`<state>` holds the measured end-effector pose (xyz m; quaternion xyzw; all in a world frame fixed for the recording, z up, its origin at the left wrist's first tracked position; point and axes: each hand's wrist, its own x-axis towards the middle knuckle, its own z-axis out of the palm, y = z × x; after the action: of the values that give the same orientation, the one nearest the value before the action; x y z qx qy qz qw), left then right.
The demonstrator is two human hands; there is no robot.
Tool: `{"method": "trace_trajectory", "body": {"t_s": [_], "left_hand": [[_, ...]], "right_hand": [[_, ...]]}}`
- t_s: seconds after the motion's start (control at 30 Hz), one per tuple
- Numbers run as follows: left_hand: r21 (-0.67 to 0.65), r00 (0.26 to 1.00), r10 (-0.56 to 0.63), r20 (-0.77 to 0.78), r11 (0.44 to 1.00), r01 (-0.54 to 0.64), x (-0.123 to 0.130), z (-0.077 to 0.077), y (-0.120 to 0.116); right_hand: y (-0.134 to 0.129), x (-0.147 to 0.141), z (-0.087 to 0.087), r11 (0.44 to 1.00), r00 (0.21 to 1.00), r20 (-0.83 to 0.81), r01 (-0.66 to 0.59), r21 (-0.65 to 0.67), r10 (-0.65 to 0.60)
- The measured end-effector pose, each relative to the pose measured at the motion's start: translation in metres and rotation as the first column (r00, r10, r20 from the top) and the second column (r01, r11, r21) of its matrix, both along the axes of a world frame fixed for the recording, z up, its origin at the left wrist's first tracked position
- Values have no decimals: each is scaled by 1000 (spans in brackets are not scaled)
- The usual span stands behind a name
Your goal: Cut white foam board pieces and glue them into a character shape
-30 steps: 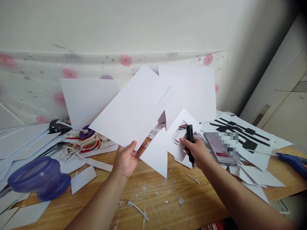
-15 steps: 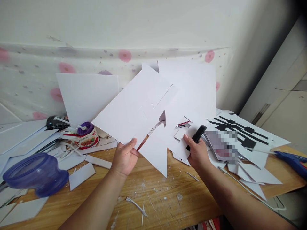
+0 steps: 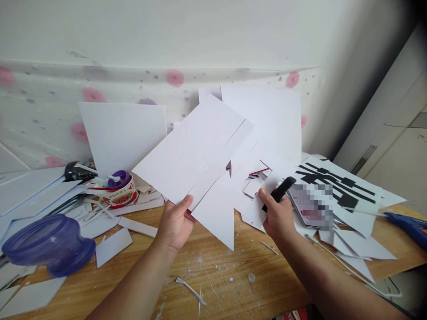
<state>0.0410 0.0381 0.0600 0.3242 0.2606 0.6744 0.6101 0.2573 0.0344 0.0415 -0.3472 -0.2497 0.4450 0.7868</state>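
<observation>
My left hand [image 3: 176,222] pinches a white board [image 3: 187,151] by its lower corner, thumb on top. Thin cut lines mark the board, which is held tilted above the table. Just below its lower edge is a pointed white piece [image 3: 220,218]; whether the two are joined I cannot tell. My right hand [image 3: 278,213] is closed around a slim black-handled tool [image 3: 280,193], whose working end is hidden. Its thumb also lies at the edge of a white sheet with cut-out openings [image 3: 248,202]; whether it grips that sheet is unclear.
White boards [image 3: 126,138] lean on the wall. Left are a purple plastic container [image 3: 50,244] and a food tub [image 3: 122,195] with sticks. Right lie a phone [image 3: 308,209], a sheet with black shapes [image 3: 383,200] and a blue glue gun [image 3: 407,226]. Scraps litter the wooden table [image 3: 187,266].
The board in my left hand has shifted right and slightly down, and the gap along its lower edge has narrowed. My right hand keeps its hold on the black-handled tool.
</observation>
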Motion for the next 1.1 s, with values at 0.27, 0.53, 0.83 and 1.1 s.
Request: {"method": "trace_trajectory", "body": {"t_s": [0.27, 0.53, 0.83, 1.1], "left_hand": [[16, 999, -26, -31, 1000, 26, -1, 0, 1], [17, 996, -3, -87, 1000, 4, -2, 2, 0], [42, 996, -9, -94, 999, 13, -2, -1, 1], [35, 997, 4, -82, 999, -1, 0, -1, 0]], "right_hand": [[1, 3, 1, 999, 997, 60, 42, 10, -42], [5, 11, -7, 999, 993, 107, 45, -18, -43], [3, 11, -9, 999, 993, 111, 34, -38, -29], [1, 8, -8, 998, 994, 101, 46, -45, -42]]}}
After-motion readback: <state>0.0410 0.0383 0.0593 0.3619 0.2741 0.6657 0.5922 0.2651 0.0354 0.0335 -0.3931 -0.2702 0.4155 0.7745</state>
